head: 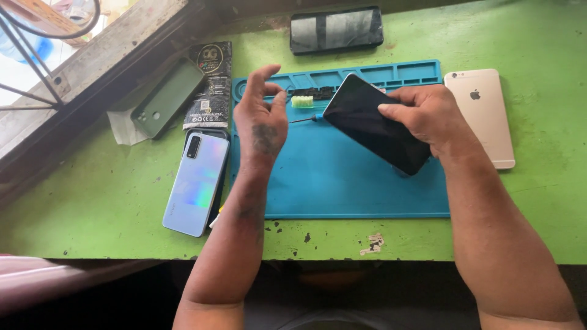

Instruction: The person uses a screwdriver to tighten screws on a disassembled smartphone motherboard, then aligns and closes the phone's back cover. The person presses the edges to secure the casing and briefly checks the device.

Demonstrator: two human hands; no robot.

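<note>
My right hand (425, 116) grips a black phone (374, 122) by its right edge and holds it tilted, screen up, above the blue work mat (342, 183). My left hand (263, 113) hovers over the mat's left side, fingers apart and curled, holding nothing. Just past its fingertips lies a small brush with a pale green head (302, 101), and a thin tool with a blue tip (309, 118) lies beside the black phone.
On the green table (110, 201) lie an iridescent phone face down (197, 183), a green phone case (166, 98), a black packet (211, 85), a gold phone face down (482, 116) and a dark phone (336, 29) at the far edge. A window frame (73, 67) borders the left.
</note>
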